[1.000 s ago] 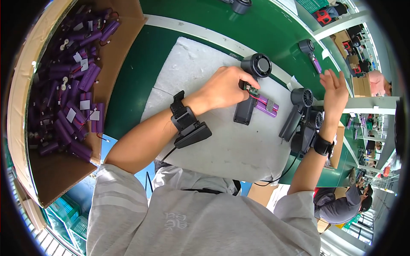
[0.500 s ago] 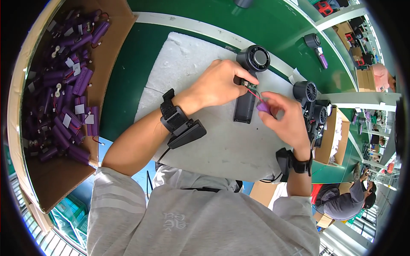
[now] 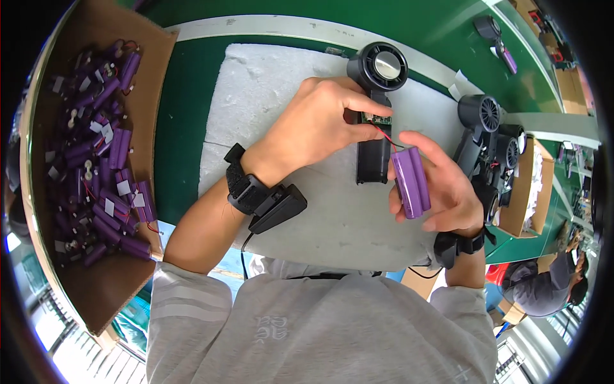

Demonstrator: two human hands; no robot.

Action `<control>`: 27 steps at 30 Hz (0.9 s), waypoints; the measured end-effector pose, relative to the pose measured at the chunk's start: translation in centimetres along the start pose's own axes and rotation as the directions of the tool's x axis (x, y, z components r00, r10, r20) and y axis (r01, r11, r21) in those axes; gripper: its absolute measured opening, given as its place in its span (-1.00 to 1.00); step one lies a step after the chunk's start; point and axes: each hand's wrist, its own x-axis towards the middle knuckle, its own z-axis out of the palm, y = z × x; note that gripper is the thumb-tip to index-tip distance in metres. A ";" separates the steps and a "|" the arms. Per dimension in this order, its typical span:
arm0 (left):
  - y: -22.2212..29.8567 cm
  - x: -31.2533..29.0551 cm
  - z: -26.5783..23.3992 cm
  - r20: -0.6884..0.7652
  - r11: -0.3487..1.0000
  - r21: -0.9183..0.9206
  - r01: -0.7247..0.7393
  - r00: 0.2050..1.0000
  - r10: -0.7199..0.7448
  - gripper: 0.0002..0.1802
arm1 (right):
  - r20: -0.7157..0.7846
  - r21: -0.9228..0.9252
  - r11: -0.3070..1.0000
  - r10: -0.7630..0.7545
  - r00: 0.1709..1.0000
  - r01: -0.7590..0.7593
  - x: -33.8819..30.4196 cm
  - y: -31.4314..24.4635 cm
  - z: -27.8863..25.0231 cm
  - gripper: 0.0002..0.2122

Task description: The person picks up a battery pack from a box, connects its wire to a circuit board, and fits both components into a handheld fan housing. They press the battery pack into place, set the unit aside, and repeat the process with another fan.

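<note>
Here, holding a purple battery (image 3: 409,182) in the right hand (image 3: 451,192) with fingers curled behind it, just beside the black fan (image 3: 377,67); touching that fan with the left hand (image 3: 320,115), thumb and forefinger narrow, hard to tell if gripping; beyond, seeing clustered fans (image 3: 480,113), then green bench (image 3: 435,38).

The work area is brightly and rather evenly lit, the white board (image 3: 288,233) being rendered palest toward its upper left and greyer nearer the lower edge. The interior of the cardboard box (image 3: 96,291) is left dimmer. A soft sheen is shown on the purple battery pack (image 3: 409,182). The slatted area (image 3: 105,358) at lower left is washed out. The white strip (image 3: 256,25) is bowed by the fisheye lens, and the corners are lost to black.
</note>
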 end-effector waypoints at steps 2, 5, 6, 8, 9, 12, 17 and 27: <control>-0.1 -0.2 0.0 -0.029 0.999 0.041 -0.031 0.999 0.032 -0.66 | 0.024 0.027 0.999 -0.037 0.999 0.037 0.1 0.1 -0.1 -0.09; 0.0 -0.1 0.0 -0.026 0.995 0.084 -0.055 0.998 0.057 -0.65 | -0.103 -0.090 0.988 0.118 0.988 -0.128 0.2 -0.8 -0.1 -0.05; 0.1 -0.1 0.0 -0.026 0.992 0.106 -0.065 0.997 0.069 -0.66 | -0.110 -0.078 0.989 0.115 0.987 -0.124 0.3 -0.8 -0.2 -0.05; 0.2 0.0 0.0 -0.014 0.989 0.126 -0.077 0.997 0.079 -0.66 | -0.138 -0.170 0.983 0.042 0.990 -0.065 0.4 -0.8 -0.4 -0.09; 0.2 -0.1 0.1 -0.027 0.988 0.125 -0.086 0.996 0.090 -0.66 | -0.149 -0.217 0.975 0.006 0.989 -0.038 0.5 -0.7 -0.5 -0.11; 0.1 -0.1 0.4 -0.049 0.987 0.119 -0.105 0.993 0.112 -0.66 | -0.165 -0.296 0.955 -0.035 0.986 -0.016 0.8 -0.4 -0.7 -0.12; 0.1 -0.2 0.2 -0.047 0.988 0.125 -0.094 0.994 0.101 -0.68 | -0.203 -0.377 0.926 -0.052 0.978 -0.029 1.1 -0.3 0.2 -0.14; 0.3 -0.2 0.1 -0.026 0.986 0.118 -0.115 0.993 0.119 -0.71 | -0.120 -0.406 0.893 -0.262 0.957 0.194 1.1 0.8 -0.2 -0.21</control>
